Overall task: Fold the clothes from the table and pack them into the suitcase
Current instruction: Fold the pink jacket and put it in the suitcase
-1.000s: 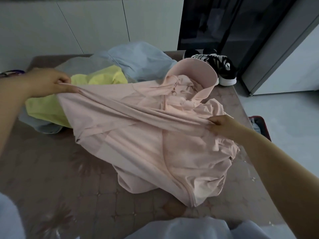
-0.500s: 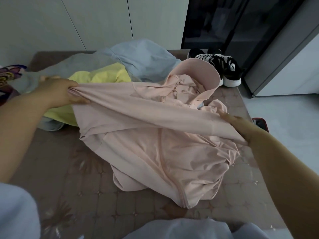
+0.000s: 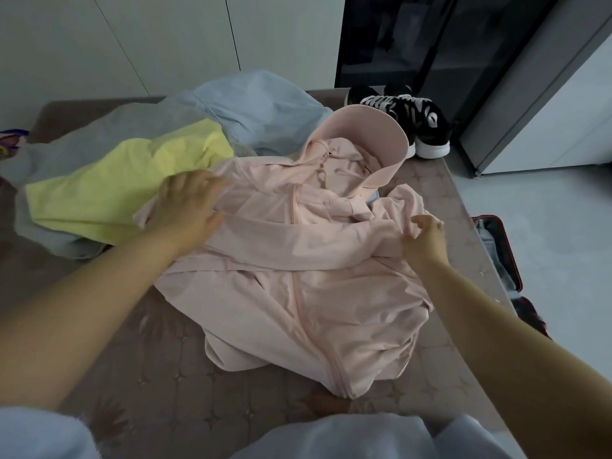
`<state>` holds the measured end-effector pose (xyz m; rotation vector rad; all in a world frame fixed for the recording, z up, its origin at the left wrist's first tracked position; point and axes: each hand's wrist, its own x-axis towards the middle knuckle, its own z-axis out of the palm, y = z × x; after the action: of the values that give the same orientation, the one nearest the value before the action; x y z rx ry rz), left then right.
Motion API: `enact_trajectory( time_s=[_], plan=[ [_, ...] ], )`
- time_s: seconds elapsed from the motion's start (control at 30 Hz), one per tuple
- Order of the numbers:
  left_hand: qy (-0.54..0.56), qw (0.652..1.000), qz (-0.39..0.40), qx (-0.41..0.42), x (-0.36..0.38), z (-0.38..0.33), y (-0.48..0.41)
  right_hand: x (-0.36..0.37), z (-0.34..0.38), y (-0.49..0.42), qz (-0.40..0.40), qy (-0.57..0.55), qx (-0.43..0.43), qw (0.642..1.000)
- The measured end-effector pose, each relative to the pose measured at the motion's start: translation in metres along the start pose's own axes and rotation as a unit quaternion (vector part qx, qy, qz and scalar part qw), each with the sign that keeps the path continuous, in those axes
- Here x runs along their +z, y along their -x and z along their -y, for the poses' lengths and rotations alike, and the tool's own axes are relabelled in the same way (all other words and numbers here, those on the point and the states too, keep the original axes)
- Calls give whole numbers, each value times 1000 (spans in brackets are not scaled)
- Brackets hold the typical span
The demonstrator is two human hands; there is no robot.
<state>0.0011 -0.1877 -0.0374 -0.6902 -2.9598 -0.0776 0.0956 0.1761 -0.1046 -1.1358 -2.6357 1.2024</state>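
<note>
A pale pink zip hoodie (image 3: 298,293) lies front-up on the patterned table (image 3: 159,376), hood toward the far side, with one sleeve laid across its chest. My left hand (image 3: 188,207) lies on the sleeve's cuff end at the hoodie's left shoulder, and its blurred fingers look curled into the fabric. My right hand (image 3: 425,236) pinches the pink fabric at the hoodie's right side. An open red suitcase (image 3: 496,253) sits on the floor to the right of the table, mostly hidden by the table edge.
A yellow garment (image 3: 132,180), a grey one (image 3: 109,130) and a light blue one (image 3: 258,104) are piled at the far left of the table. Black-and-white sneakers (image 3: 407,120) stand at the far right corner. Light floor lies to the right.
My left hand has carried the stretched sleeve rightward and down onto the hoodie's chest. My right hand has stayed at the hoodie's right side.
</note>
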Motion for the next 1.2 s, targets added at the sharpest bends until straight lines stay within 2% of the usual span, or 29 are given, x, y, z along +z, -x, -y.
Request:
enact_trajectory(
  time_s=[0.1,0.17,0.23,0.37,0.43,0.5,0.53,0.6,0.63,0.73,0.8,0.83,0.9,0.97,1.03,1.13,1.2],
  plan=[
    [10,985,-19,172,15,-52,6,-10,-13,-11,-38,30,67,997],
    [13,967,-37,250,27,-83,8,-16,-21,-16,-28,23,115,993],
    [-18,952,-17,306,38,-108,9,-20,-25,-18,-8,13,122,992],
    [-149,938,99,298,56,-127,5,-23,-31,-19,25,-30,83,996],
    [-192,931,127,283,59,-131,6,-36,-30,-21,23,-136,107,985],
    [-229,918,138,292,74,-127,6,-54,-28,-24,36,-323,163,932],
    [-216,923,136,287,76,-126,7,-65,-27,-26,45,-394,162,903],
    [-188,930,141,283,68,-130,8,-89,-19,-27,59,-445,110,887],
    [-181,927,172,282,64,-131,7,-100,-14,-26,65,-451,78,887],
    [-179,930,143,288,67,-126,6,-126,0,-18,102,-471,21,876],
    [-166,934,131,289,65,-125,7,-131,3,-6,166,-425,0,890],
    [-159,935,136,288,65,-124,10,-126,2,2,199,-368,-11,908],
    [-151,936,149,281,62,-126,15,-107,-2,25,247,-189,-65,948],
    [-140,942,139,271,60,-132,19,-78,-8,51,301,-40,-97,948],
    [-135,944,124,273,58,-142,20,-54,-14,72,333,43,-99,937],
    [-130,939,102,301,57,-159,17,-45,-25,72,264,76,-57,960],
    [-119,941,94,303,54,-171,15,-52,-31,57,154,97,-27,983]
  ],
)
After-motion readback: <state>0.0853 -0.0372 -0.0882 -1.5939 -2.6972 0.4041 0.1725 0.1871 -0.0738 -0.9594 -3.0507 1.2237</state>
